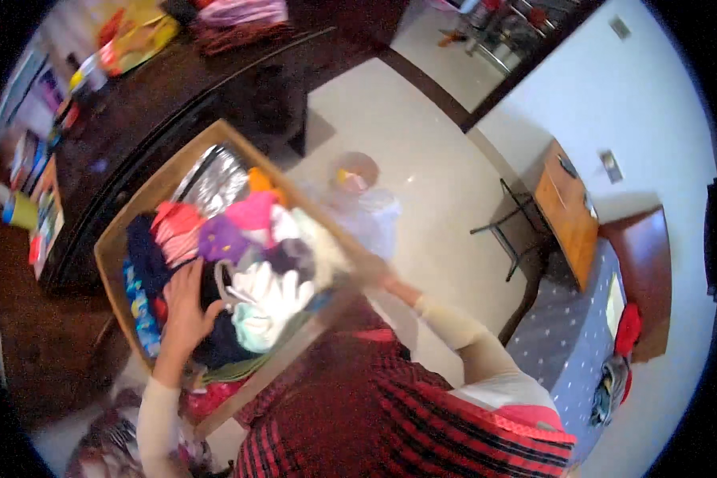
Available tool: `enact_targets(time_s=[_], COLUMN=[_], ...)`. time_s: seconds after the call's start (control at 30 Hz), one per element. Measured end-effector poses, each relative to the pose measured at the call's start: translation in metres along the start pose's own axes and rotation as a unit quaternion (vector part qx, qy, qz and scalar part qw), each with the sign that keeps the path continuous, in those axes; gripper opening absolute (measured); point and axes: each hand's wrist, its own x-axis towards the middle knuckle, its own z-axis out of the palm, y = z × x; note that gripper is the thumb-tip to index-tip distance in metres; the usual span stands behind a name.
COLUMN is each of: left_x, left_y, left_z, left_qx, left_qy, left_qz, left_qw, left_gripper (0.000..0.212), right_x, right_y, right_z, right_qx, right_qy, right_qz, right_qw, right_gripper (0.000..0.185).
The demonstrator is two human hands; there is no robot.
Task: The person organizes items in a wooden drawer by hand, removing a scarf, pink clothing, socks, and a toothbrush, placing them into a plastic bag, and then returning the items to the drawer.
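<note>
A wooden drawer or box point(155, 162) full of rolled and folded clothes lies tilted in front of me. My left hand point(185, 305), fingers apart, rests on or just over dark cloth at its left side. My right hand point(388, 281) is at the box's right corner; blur hides how its fingers sit. Among the contents are a white glove point(275, 293), a purple cloth point(221, 238), a pink cloth point(251, 212), a silvery item point(221, 179), a blue patterned cloth point(137, 305) and a mint-green cloth point(254, 328).
A dark wooden desk point(125, 113) holds books, a yellow bag point(146, 45) and folded cloths. On the tiled floor, beyond the box, are a blurred clear bag point(373, 218) and a round brown item point(358, 170). A small folding table point(564, 209) stands beside a bed point(549, 340) at right.
</note>
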Motion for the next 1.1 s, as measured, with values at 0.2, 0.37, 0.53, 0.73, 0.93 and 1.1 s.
enact_targets(time_s=[0.2, 0.37, 0.53, 0.73, 0.93, 1.1], left_x=[-0.011, -0.028, -0.032, -0.020, 0.001, -0.027], left_y=[0.028, 0.021, 0.048, 0.054, 0.073, 0.076], left_z=[0.012, 0.020, 0.006, -0.003, -0.011, 0.000], left_qx=[0.009, 0.104, -0.078, -0.072, -0.081, 0.073], left_qy=[0.023, -0.109, -0.096, -0.169, -0.280, -0.193], left_qz=[0.009, 0.101, 0.019, 0.015, -0.013, 0.069], left_qw=[1.000, 0.983, 0.992, 0.983, 0.956, 0.976], left_gripper=[0.047, 0.034, 0.029, 0.035, 0.047, 0.049], right_x=[-0.028, -0.031, -0.037, -0.045, -0.017, 0.050], right_y=[0.020, 0.012, -0.007, -0.014, 0.021, 0.062], right_z=[0.112, 0.125, 0.128, 0.136, 0.138, 0.075], right_qx=[0.031, 0.039, 0.044, 0.052, 0.051, -0.068], right_qy=[-0.085, -0.093, -0.115, -0.136, -0.122, -0.068], right_qz=[0.090, 0.140, 0.173, 0.177, 0.143, 0.085], right_qw=[0.992, 0.985, 0.977, 0.973, 0.981, 0.992], right_gripper=[0.033, 0.035, 0.038, 0.041, 0.045, 0.047])
